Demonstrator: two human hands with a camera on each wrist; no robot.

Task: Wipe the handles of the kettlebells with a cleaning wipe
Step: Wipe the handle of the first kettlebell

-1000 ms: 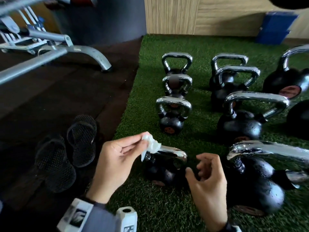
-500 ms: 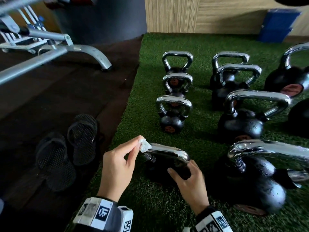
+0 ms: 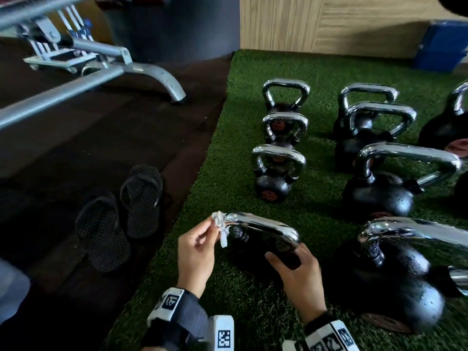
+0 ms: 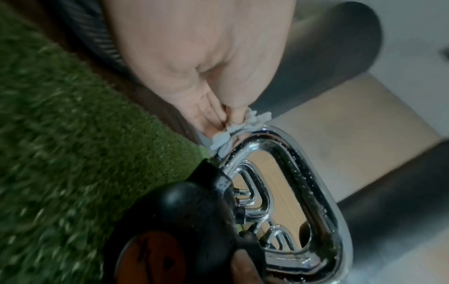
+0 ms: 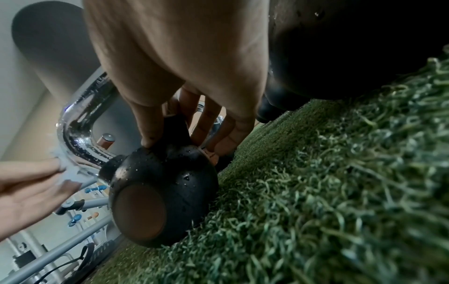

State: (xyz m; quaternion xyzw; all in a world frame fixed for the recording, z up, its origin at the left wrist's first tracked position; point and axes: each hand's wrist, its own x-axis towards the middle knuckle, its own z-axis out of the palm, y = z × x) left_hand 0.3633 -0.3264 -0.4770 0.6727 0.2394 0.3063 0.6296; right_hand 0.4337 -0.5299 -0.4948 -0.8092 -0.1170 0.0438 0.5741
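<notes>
Though droplet-beaded, handle [image 3: 263,225] mirror-bright chrome

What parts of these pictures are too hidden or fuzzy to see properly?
- Head view: the near kettlebell's body is in dark shadow under its handle; the right hand covers part of it.
- Head view: the big kettlebells on the right are cut off by the edge.
- Left wrist view: the disc marking is too blurred to read.
- Left wrist view: the left hand hides most of the wipe.
</notes>
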